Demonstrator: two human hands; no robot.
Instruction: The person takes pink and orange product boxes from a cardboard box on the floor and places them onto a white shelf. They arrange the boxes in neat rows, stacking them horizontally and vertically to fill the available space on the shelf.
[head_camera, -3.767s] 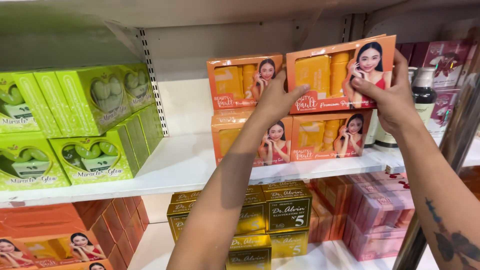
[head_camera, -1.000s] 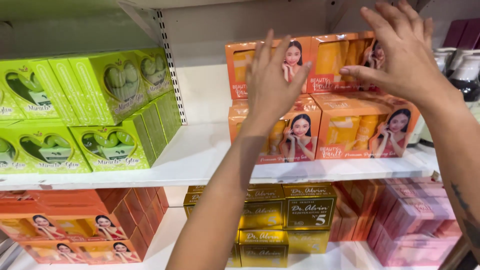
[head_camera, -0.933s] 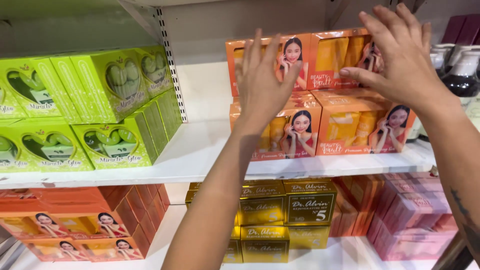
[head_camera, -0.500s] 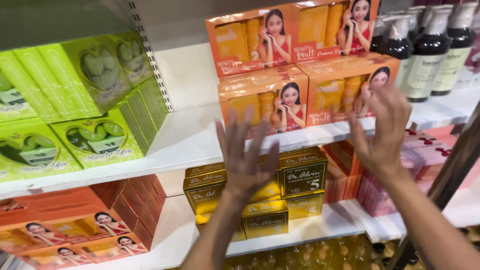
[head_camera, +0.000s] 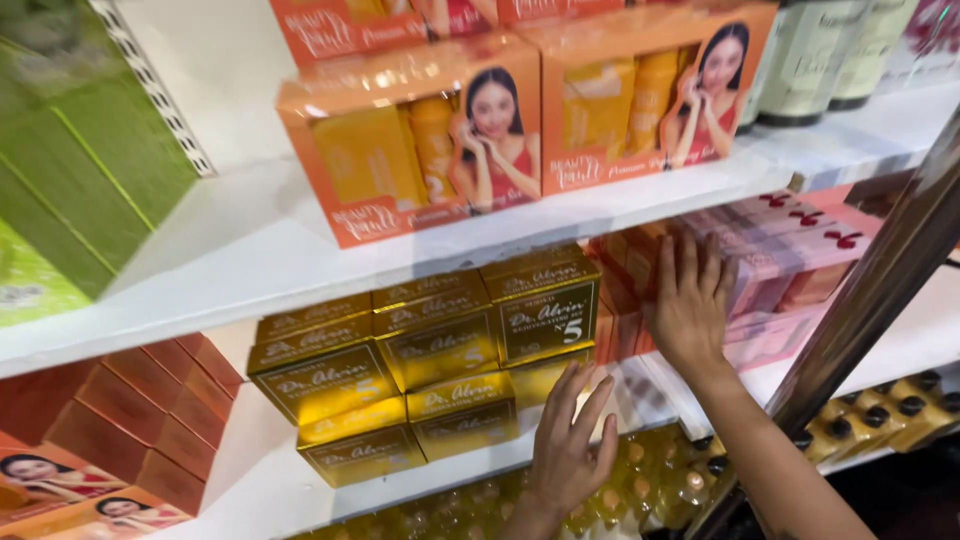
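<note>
Orange window boxes (head_camera: 420, 140) with a pictured figure: two whole on the upper shelf, parts of more stacked above. Gold boxes (head_camera: 430, 350): about six fronts visible, stacked in two tiers. Dark-capped bottles (head_camera: 830, 50): two in part. Red-brown boxes (head_camera: 130, 420), pink boxes (head_camera: 790, 250): stacked, count unclear. Hands: two.

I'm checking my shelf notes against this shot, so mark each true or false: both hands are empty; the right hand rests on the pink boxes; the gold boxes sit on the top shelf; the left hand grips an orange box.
1. Both hands are empty. True: left hand and right hand are open.
2. Right hand rests on the pink boxes. True.
3. Gold boxes sit on the top shelf. False: on the shelf below the orange boxes.
4. Left hand grips an orange box. False: it is spread open below the gold boxes.
</note>
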